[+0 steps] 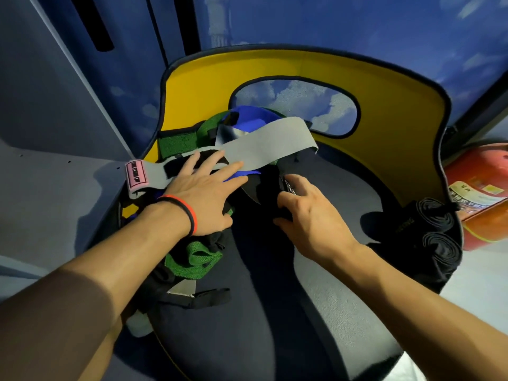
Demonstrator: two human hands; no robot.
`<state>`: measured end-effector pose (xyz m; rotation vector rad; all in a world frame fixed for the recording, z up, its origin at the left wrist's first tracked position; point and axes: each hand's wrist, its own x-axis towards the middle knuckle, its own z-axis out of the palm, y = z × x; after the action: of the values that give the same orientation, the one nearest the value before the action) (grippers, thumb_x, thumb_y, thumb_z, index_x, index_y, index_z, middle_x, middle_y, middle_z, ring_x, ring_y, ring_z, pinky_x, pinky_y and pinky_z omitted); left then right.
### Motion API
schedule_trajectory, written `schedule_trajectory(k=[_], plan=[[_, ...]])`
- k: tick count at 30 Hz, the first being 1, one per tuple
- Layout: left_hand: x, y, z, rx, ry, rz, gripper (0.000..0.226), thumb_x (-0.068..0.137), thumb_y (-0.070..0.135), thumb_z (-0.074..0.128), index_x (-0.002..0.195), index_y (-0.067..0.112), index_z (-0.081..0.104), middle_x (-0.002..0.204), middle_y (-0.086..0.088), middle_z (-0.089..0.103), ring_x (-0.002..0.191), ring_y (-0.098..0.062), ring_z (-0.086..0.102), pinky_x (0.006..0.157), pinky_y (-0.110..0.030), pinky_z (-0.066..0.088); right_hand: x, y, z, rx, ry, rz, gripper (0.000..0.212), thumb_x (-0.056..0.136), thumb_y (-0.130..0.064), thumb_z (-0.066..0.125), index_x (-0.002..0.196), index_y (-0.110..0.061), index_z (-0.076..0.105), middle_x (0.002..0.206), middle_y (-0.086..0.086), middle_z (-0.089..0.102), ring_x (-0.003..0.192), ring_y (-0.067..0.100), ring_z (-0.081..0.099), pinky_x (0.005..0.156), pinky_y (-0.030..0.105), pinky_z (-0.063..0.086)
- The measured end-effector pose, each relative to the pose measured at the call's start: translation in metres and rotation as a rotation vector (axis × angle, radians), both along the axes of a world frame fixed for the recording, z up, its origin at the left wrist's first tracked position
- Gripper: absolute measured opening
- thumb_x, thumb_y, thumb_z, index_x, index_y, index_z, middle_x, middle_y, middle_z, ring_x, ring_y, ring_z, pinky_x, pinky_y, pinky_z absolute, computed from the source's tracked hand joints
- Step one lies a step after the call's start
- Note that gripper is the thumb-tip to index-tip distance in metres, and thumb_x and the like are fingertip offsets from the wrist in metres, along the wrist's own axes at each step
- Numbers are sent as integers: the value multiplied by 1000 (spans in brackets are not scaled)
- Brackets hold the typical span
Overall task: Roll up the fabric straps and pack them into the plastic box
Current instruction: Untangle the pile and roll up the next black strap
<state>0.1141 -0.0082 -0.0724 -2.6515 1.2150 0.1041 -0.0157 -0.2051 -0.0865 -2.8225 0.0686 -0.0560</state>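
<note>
Evidently choosing a strap: the left hand [203, 193] is lying flat, grip released, on the grey strap [264, 141] toward 11 o'clock. The right hand [308, 213] is pinching a black strap [261, 188], which probably needs pulling free before rolling.

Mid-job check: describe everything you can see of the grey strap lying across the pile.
The grey strap is a wide, flat band of woven-looking fabric, unrolled. It lies diagonally on top of the pile of green, blue and black straps, from a folded end with a pink label at lower left to a plain end near the yellow seat back. The left hand rests straight fingers on its middle; the right hand grips a black strap beside it.
</note>
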Motion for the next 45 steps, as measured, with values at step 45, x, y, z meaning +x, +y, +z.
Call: schedule_trajectory(k=[45], plan=[[-1, -93, 4, -507, 215, 63, 22, 90, 39, 70, 104, 26, 61, 103, 0, 61, 107, -30, 55, 90, -41, 40, -3, -20, -25, 449, 58, -432, 47, 83, -65, 70, 100, -22, 61, 98, -5, 69, 91, 18, 65, 76, 37, 56]])
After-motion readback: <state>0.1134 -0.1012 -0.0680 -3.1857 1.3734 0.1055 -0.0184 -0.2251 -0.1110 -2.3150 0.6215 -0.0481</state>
